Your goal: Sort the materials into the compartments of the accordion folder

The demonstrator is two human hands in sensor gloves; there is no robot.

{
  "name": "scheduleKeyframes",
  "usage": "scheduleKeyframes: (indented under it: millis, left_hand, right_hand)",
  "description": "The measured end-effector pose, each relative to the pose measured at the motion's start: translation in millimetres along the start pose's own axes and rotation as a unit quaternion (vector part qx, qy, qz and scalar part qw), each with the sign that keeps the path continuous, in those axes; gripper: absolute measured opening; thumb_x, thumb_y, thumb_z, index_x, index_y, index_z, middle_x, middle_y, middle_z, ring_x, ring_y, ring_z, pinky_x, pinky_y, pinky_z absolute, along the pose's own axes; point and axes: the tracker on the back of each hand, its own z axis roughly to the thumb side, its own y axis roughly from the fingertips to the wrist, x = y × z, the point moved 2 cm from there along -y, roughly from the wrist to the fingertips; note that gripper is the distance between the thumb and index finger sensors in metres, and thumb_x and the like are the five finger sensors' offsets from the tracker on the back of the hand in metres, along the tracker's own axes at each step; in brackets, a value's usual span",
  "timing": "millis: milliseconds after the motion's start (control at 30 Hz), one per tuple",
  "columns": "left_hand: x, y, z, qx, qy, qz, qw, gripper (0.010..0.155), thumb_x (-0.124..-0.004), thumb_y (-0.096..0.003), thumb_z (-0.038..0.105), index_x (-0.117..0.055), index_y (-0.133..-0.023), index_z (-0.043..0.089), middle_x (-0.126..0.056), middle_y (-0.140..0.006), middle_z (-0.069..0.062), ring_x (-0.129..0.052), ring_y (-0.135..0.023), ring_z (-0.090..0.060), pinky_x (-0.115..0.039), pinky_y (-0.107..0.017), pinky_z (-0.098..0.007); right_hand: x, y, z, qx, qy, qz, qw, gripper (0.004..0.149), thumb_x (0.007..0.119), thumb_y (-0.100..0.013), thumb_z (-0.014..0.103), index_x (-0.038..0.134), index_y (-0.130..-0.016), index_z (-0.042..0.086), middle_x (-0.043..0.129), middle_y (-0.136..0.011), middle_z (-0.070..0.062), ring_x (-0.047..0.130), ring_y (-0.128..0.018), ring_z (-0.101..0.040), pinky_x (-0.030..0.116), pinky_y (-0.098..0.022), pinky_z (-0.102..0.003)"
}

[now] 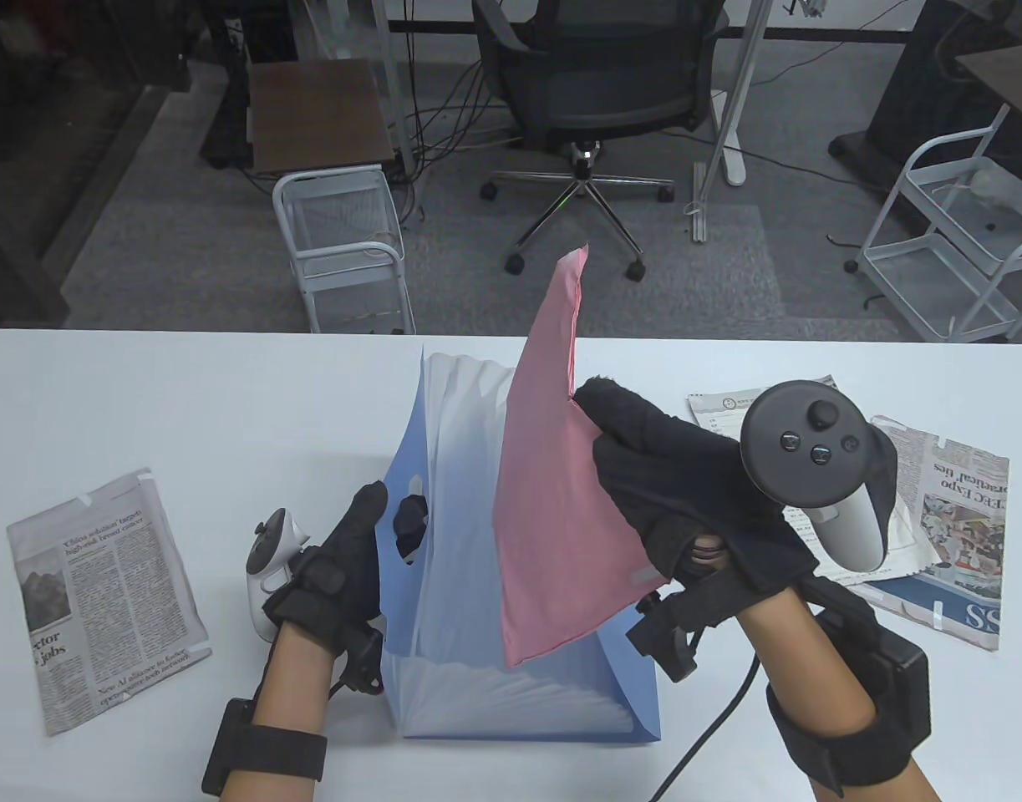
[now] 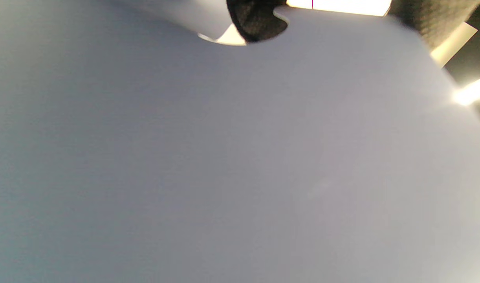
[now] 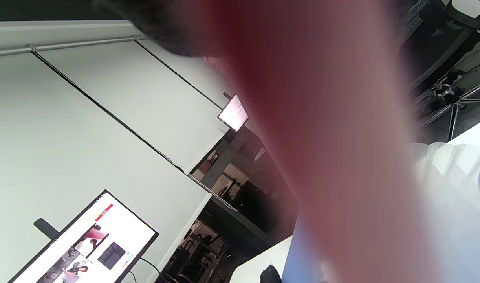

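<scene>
Accordion folder (image 1: 527,668) gripped at its handle hole by left hand (image 1: 343,551) — right hand (image 1: 669,484) pinches pink sheet (image 1: 544,501).

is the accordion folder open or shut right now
Open: the accordion folder stands fanned out, pleats spread, with the pink sheet poking into it.

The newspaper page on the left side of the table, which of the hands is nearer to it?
Left. The left hand grips the blue accordion folder wall, just beside that newspaper page. The right hand holds the pink sheet on the folder's far side.
</scene>
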Motion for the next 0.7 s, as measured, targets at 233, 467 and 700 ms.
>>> scheduleKeyframes:
  millis: [233,467,700]
  left_hand:
    - [0,0,0,0.000,-0.001,0.000,1.000,0.069,-0.062,-0.0640,0.075,-0.067,-0.097,0.015,-0.002,-0.119,-0.036,-0.002,-0.099,-0.066,-0.024,-0.060,-0.078]
    - [0,0,0,-0.001,0.000,0.000,1.000,0.069,-0.062,-0.0640,0.075,-0.067,-0.097,0.015,-0.002,-0.119,-0.036,-0.003,-0.099,-0.066,-0.024,-0.060,-0.078]
    - [0,0,0,-0.001,0.000,0.000,1.000,0.068,-0.062,-0.0640,0.075,-0.067,-0.097,0.015,-0.002,-0.119,-0.037,-0.002,-0.099,-0.066,-0.024,-0.060,-0.078]
  right_hand:
    - [4,-1,-2,0.007,0.023,0.001,1.000,0.047,0.077,-0.060,0.017,0.063,-0.103,0.005,0.084,-0.092,-0.026,0.109,-0.047,-0.042,0.100,-0.024,-0.031]
    - [8,-1,-11,0.013,0.013,-0.005,1.000,0.047,0.076,-0.060,0.017,0.063,-0.103,0.005,0.084,-0.092,-0.026,0.109,-0.048,-0.041,0.100,-0.024,-0.031]
    - [17,0,-25,0.029,0.019,0.011,0.999,0.048,0.077,-0.060,0.018,0.062,-0.103,0.004,0.083,-0.092,-0.026,0.109,-0.048,-0.041,0.100,-0.024,-0.031]
